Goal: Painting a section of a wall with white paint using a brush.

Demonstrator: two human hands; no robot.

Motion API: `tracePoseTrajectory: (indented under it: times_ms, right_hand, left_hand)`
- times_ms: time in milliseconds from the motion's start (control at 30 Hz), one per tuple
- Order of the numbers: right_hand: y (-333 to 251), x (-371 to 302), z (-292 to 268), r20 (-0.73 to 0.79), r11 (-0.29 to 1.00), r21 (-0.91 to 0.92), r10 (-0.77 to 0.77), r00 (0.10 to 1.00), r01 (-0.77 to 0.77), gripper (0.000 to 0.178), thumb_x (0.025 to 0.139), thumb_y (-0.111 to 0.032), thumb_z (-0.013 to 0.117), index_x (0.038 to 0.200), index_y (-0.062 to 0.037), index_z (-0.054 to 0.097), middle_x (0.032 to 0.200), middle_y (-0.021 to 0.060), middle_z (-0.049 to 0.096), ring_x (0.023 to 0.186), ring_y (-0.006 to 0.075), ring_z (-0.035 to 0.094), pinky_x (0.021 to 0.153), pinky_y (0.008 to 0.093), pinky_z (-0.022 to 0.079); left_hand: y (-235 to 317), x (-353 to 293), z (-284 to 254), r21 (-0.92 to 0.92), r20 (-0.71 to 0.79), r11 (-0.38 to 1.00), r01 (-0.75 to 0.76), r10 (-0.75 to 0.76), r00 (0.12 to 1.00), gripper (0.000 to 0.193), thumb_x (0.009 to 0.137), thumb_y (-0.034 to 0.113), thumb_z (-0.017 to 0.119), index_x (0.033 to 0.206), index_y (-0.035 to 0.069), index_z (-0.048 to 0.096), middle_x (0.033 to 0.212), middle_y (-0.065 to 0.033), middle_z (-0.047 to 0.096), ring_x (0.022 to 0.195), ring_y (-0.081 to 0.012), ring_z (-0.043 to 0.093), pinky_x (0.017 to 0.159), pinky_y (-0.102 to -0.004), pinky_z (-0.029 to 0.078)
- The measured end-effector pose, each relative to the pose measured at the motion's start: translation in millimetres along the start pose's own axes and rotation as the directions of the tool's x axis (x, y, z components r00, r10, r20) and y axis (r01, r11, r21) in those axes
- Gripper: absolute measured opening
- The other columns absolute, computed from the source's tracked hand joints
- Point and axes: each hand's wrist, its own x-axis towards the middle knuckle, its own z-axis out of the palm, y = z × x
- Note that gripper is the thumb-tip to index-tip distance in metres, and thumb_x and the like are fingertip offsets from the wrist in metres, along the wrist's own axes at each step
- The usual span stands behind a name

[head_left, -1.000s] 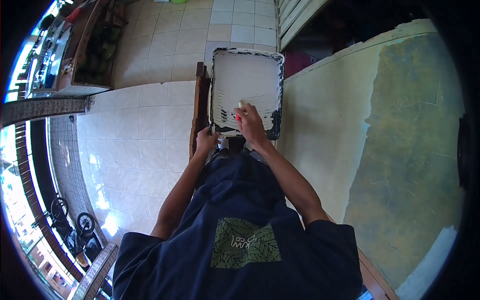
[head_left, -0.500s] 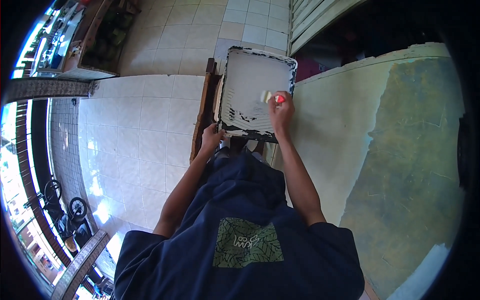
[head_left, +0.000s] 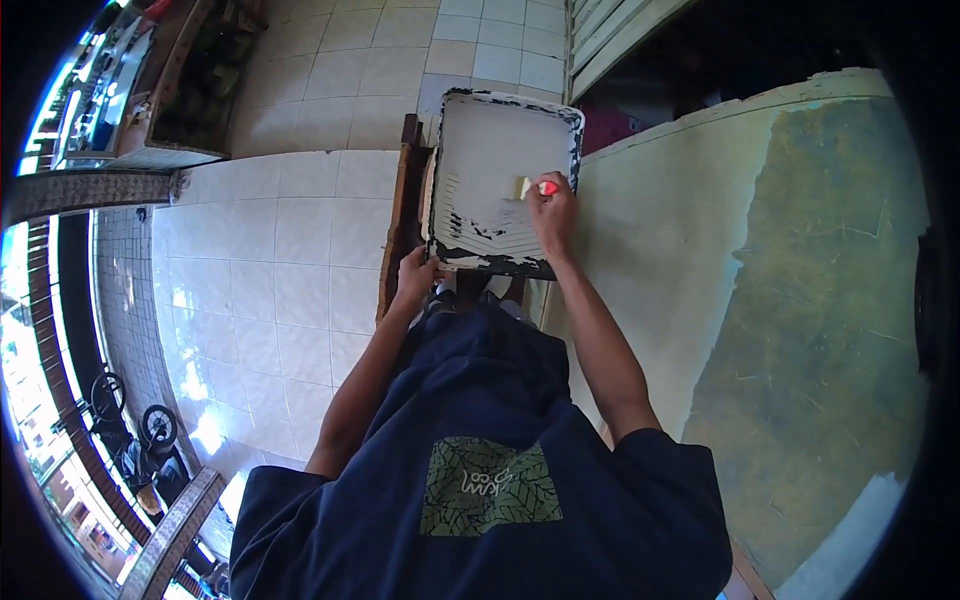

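Observation:
A black paint tray (head_left: 577,150), smeared with dried white paint, lies in front of me with pale paint in it. My left hand (head_left: 416,273) is closed on the tray's near left corner. In my right hand (head_left: 553,213) is a paintbrush (head_left: 523,187) with a red and white handle, gripped above the tray's right half. Its pale bristles point left, over the ribbed part of the tray; whether they touch the paint I cannot tell.
A brown wooden piece (head_left: 396,230) stands under the tray's left side. To the right is a wall (head_left: 640,270), partly pale and partly patchy green (head_left: 820,330). White floor tiles (head_left: 250,260) spread on the left. Beyond a railing (head_left: 90,188) stands a motorcycle (head_left: 140,440).
The brush has turned slightly and is sharper now, after being blurred by motion. The tray and both hands appear a little further left and up in the picture.

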Motion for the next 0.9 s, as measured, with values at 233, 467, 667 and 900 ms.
tracePoseTrajectory:
  times_ms: [233, 467, 667, 900]
  right_hand:
    - [-4, 11, -46, 0.010, 0.998, -0.041, -0.040, 0.999, 0.041, 0.013, 0.084, -0.002, 0.068, 0.094, -0.0039, 0.060, 0.086, 0.0114, 0.063, 0.077, 0.0300, 0.064, 0.068, 0.0375, 0.052]
    - [-18, -23, -8, 0.217, 0.900, -0.311, -0.245, 0.945, 0.305, 0.019, 0.083, -0.001, 0.069, 0.099, -0.0060, 0.060, 0.091, 0.0108, 0.055, 0.087, 0.0308, 0.060, 0.071, 0.0436, 0.052]
    - [-33, -18, -5, 0.027, 0.983, 0.060, -0.175, 0.984, 0.173, 0.012, 0.088, -0.003, 0.067, 0.099, -0.0037, 0.062, 0.093, 0.0140, 0.064, 0.086, 0.0334, 0.065, 0.076, 0.0391, 0.053]
    - [-12, -42, -40, -0.086, 0.997, -0.016, -0.079, 0.993, 0.078, 0.011, 0.087, 0.000, 0.067, 0.096, -0.0027, 0.062, 0.090, 0.0141, 0.065, 0.082, 0.0303, 0.066, 0.074, 0.0368, 0.052]
  left_hand:
    - [0, -4, 0, 0.019, 0.018, 1.000, -0.006, 0.006, 1.000, 0.023, 0.099, 0.004, 0.052, 0.119, -0.003, 0.060, 0.092, -0.0089, 0.070, 0.069, -0.0160, 0.072, 0.058, -0.0270, 0.053]
    - [11, -17, 16, 0.091, 0.043, 0.996, 0.012, -0.016, 0.999, 0.021, 0.101, 0.005, 0.051, 0.119, -0.002, 0.059, 0.099, -0.0090, 0.071, 0.072, -0.0143, 0.069, 0.065, -0.0266, 0.054]
    - [8, -14, 12, 0.101, 0.025, 0.995, 0.021, -0.024, 0.999, 0.021, 0.100, 0.005, 0.051, 0.118, -0.001, 0.059, 0.096, -0.0086, 0.071, 0.072, -0.0145, 0.069, 0.066, -0.0276, 0.055]
    - [-2, -7, -1, 0.058, 0.019, 0.998, 0.018, -0.019, 1.000, 0.021, 0.101, 0.006, 0.051, 0.119, -0.001, 0.059, 0.093, -0.0077, 0.071, 0.072, -0.0152, 0.069, 0.066, -0.0289, 0.055]
